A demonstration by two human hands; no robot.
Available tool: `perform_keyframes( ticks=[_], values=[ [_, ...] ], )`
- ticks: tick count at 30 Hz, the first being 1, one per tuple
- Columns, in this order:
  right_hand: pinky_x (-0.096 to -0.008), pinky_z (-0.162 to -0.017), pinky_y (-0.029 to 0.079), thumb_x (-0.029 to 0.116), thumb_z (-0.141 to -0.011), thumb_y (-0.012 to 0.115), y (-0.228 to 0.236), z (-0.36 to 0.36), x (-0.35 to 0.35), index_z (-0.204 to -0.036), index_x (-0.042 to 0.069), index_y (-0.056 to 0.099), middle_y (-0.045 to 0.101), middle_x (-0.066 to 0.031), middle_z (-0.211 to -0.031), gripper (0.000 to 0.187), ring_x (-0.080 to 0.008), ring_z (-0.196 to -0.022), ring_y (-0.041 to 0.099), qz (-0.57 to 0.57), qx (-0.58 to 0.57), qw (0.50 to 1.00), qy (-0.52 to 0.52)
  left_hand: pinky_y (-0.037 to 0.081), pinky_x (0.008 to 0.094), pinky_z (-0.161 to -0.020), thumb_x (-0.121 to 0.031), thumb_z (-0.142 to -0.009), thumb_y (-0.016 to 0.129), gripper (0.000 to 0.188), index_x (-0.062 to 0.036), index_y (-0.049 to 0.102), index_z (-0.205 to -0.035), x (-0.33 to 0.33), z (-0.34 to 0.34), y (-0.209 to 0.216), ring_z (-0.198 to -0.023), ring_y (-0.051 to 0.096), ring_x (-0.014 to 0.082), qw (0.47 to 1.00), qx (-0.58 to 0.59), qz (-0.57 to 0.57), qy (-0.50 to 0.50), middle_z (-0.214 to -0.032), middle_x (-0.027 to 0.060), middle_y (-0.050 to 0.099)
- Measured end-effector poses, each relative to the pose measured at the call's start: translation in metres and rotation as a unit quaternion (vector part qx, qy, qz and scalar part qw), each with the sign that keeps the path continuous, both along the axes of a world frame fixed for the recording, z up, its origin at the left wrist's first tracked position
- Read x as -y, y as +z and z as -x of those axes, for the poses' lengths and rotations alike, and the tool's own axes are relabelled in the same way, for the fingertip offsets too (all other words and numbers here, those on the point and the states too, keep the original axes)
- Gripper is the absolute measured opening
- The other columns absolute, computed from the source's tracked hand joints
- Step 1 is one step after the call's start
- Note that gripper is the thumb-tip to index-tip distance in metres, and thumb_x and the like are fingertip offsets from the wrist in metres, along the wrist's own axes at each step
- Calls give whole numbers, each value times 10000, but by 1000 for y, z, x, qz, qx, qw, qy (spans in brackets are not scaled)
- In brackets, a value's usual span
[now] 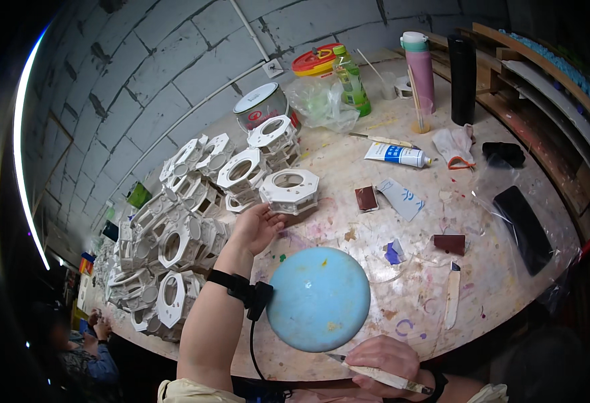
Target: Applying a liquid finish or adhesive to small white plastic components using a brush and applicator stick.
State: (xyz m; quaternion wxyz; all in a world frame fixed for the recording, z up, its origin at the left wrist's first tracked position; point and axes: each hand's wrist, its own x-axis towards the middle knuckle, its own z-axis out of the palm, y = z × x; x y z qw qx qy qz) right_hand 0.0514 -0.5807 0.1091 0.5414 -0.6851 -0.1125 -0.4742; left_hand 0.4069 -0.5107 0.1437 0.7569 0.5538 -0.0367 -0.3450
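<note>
My left hand (257, 227) reaches forward across the table, fingers apart, fingertips touching the white octagonal ring-shaped piece (289, 190) that lies nearest me. It holds nothing. My right hand (384, 361) rests at the table's near edge, closed around a thin pale-handled tool (375, 371) that points left. A light blue dome (318, 299) sits upside down on the table between my two arms, just above the right hand.
A large heap of white octagonal pieces (181, 235) fills the table's left side. Sanding blocks (366, 198), a white tube (397, 154), a metal tin (261, 105), a green bottle (351, 80), a pink flask (420, 66), a black flask (462, 70) and a dark phone (523, 228) lie further off. A person sits at lower left (80, 349).
</note>
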Motion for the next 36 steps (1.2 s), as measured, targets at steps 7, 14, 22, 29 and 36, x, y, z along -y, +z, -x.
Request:
perform_keyframes(
  ticks=[7, 14, 22, 29, 36],
  values=[
    [-362, -619, 530, 49, -785, 673, 2, 3, 2, -882, -26, 651, 657, -162, -809, 124, -317, -707, 646, 14, 1, 1000, 0, 524, 344, -992, 68, -941, 380, 306, 230, 349, -1198, 6, 19, 7, -1149, 546, 361, 998, -52, -15, 28, -1220, 315, 449],
    [-342, -669, 534, 126, -825, 677, 3, 8, 2, -899, -30, 648, 677, -155, -837, 175, -282, -770, 672, 19, -84, 996, 31, 503, 378, -982, 55, -917, 441, 466, 165, 284, -1342, -22, 80, 52, -1148, 552, 320, 995, 59, -74, -13, -1283, 262, 429],
    [-352, -661, 530, 168, -843, 666, -7, 3, 1, -907, -26, 644, 673, -152, -838, 206, -293, -754, 663, 14, -75, 996, 46, 381, 367, -1001, -87, -832, 653, 439, 20, 538, -1243, -170, 178, 99, -1176, 508, 258, 820, 458, -309, -150, -1243, 122, 537],
    [-356, -653, 506, 291, -884, 617, -2, 10, -5, -875, -3, 620, 648, -102, -718, 294, -272, -699, 637, 28, -116, 993, -2, 379, 413, -1004, -142, -690, 768, 620, -4, 511, -1237, -245, 150, 77, -1178, 466, 350, 558, 623, -544, 75, -1249, 181, 497],
    [-350, -641, 505, 320, -906, 596, -9, 8, -5, -901, 4, 596, 632, -103, -688, 316, -257, -689, 622, 31, -131, 991, 1, 337, 470, -1023, -206, -686, 802, 540, -14, 575, -1137, -245, 122, 57, -1084, 500, 364, 535, 654, -533, 41, -1086, 161, 583]
  ],
)
